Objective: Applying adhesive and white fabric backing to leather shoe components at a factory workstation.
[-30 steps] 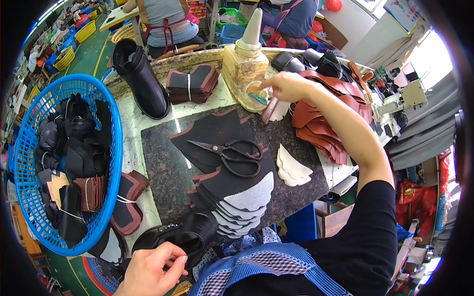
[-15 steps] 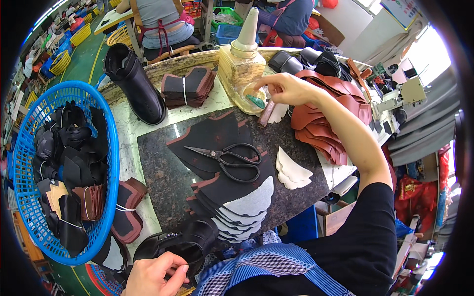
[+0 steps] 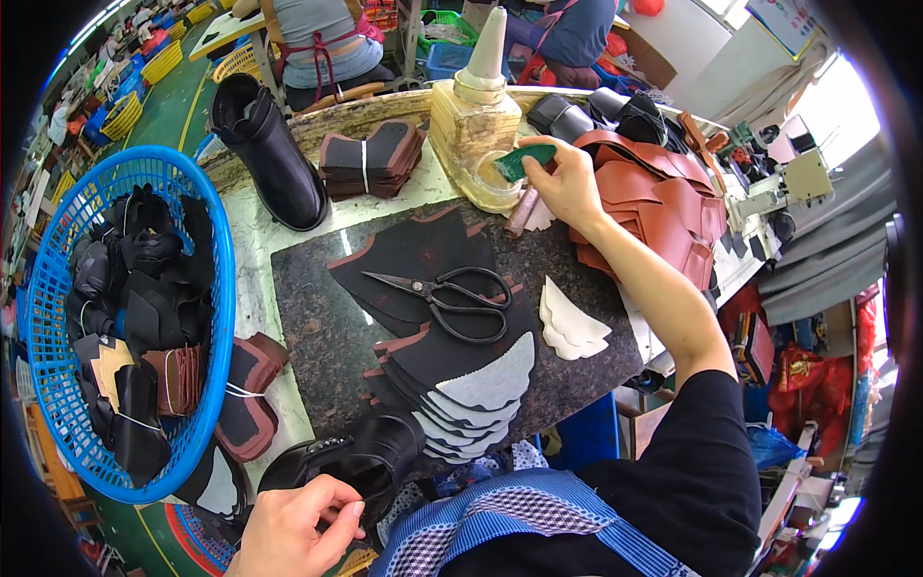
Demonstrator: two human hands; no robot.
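My right hand is closed on a green flat scraper, held over the round glue cup at the foot of a glue-stained bottle with a cone spout. Down at the lower left, my left hand has thumb and fingers pinched together in front of a black boot; whatever may be in the pinch is hidden. On a dark stone slab lie fanned black shoe pieces with pale grey tips. Black-handled scissors rest on top of them. Cream curved pieces lie to their right.
A blue basket of black shoe parts stands at left. Tied bundles of pieces and a tall black boot are at the back. Reddish-brown leather pieces pile up beyond my right forearm. Two people sit across the table.
My right hand has picked the green scraper up from the glue cup and lifted it slightly right. My left hand stays nearly in place.
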